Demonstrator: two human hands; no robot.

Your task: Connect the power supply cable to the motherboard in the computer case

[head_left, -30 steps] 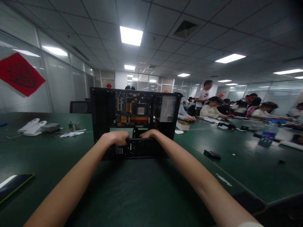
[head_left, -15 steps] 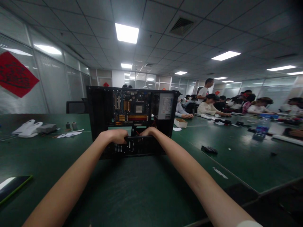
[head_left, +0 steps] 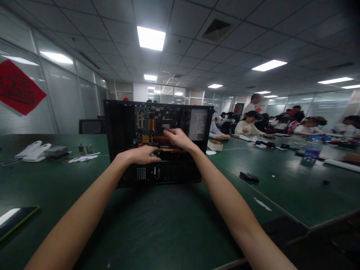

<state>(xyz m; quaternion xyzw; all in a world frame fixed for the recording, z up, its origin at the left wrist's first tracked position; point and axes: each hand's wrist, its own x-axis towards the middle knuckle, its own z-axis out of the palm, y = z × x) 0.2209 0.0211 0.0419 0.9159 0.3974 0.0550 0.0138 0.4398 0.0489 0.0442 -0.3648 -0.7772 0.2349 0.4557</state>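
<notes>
An open black computer case [head_left: 119, 123] stands upright on the table in front of me. Inside it are a motherboard [head_left: 157, 125] and a silver power supply [head_left: 197, 124] at the upper right. My left hand [head_left: 142, 154] is at the lower middle of the case, its thumb and forefinger spread apart, beside some yellow and red cables [head_left: 168, 149]. In front of the motherboard, my right hand [head_left: 180, 138] has its fingers pressed together near the processor area. Whatever is between those fingertips is too small to make out.
White plastic pieces [head_left: 35, 152] and a grey block [head_left: 56, 151] lie at the left, and a phone-like device [head_left: 17, 221] is nearer. To the right are a small box [head_left: 215, 145], a black part [head_left: 249, 176] and a bottle [head_left: 313, 148]. Several people sit along the far right.
My right hand has risen from the lower part of the case to the motherboard. My left hand has let go of the case's inner bar and moved slightly up and right, its fingers opening.
</notes>
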